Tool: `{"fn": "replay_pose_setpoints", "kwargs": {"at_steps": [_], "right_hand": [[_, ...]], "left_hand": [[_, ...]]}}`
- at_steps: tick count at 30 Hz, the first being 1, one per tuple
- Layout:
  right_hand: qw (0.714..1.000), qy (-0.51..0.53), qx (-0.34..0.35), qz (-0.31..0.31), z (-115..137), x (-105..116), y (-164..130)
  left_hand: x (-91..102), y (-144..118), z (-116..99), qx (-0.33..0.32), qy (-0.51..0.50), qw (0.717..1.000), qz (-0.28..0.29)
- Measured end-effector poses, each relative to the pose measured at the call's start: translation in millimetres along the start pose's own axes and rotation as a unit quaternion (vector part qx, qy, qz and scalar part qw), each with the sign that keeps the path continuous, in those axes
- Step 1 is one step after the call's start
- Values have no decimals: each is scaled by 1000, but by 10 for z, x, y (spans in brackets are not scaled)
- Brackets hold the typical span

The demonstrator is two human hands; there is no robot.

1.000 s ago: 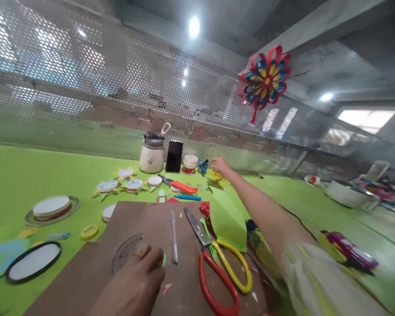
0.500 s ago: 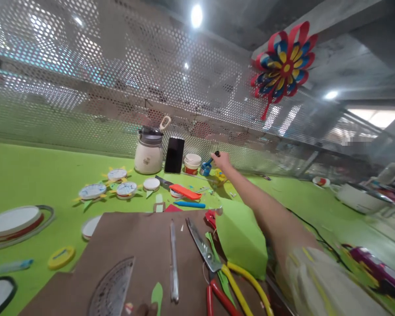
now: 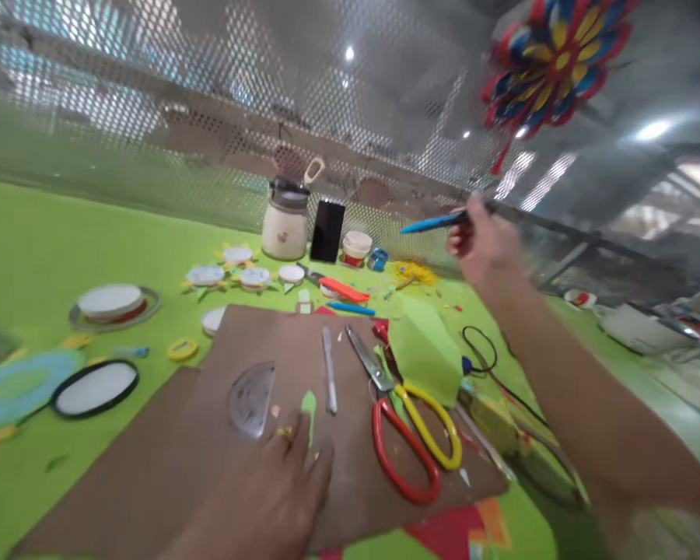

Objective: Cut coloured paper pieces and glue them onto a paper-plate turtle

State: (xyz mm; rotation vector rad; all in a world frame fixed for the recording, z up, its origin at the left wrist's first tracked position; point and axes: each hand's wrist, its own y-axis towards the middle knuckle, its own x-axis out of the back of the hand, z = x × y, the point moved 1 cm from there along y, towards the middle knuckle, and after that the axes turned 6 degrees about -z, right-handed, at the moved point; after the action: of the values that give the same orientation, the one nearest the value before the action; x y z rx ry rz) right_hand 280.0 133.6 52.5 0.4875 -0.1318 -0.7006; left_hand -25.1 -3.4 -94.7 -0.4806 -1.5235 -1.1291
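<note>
My right hand (image 3: pixel 483 243) is raised above the table's right side and grips a blue pen (image 3: pixel 432 224) that points left. My left hand (image 3: pixel 268 498) lies flat on a brown cardboard sheet (image 3: pixel 198 451), with its fingers on a small green paper leaf (image 3: pixel 309 407). A clear protractor (image 3: pixel 252 398) sits just left of the leaf. A silver pen (image 3: pixel 329 378) lies on the cardboard beyond it. Red-and-yellow scissors (image 3: pixel 407 429) rest to the right, beside a folded green paper (image 3: pixel 425 351).
A cream jar (image 3: pixel 285 221), a black phone (image 3: pixel 327 230), a small white tub (image 3: pixel 357 247) and paper sun shapes (image 3: pixel 236 268) stand at the back by a perforated metal screen. Round lids (image 3: pixel 96 386) lie on the left. A paper pinwheel (image 3: pixel 554 54) hangs up right.
My right hand has come back from the far pots holding the blue pen, and is now raised. My left hand has returned onto the cardboard over the green leaf. The view has tilted down.
</note>
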Motion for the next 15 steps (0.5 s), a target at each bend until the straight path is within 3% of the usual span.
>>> {"fn": "replay_pose_setpoints", "kwargs": {"at_steps": [2,4,8,11,15], "right_hand": [[995,88,14,48,283,113,-460],[992,101,-3,71,453,195,-951],[991,32,-45,124,418,221,-1730],[983,-19,-72,167,244,141,-1965],[973,-57,-81,210,107,18,-2024]], "left_hand": [[122,42,-6,-13,-11,999,43],[176,77,-3,-18,-2,998,68],[159,115,-14,-44,28,994,97],[139,128,-20,-47,42,993,103],[75,115,11,-51,21,995,86]]}}
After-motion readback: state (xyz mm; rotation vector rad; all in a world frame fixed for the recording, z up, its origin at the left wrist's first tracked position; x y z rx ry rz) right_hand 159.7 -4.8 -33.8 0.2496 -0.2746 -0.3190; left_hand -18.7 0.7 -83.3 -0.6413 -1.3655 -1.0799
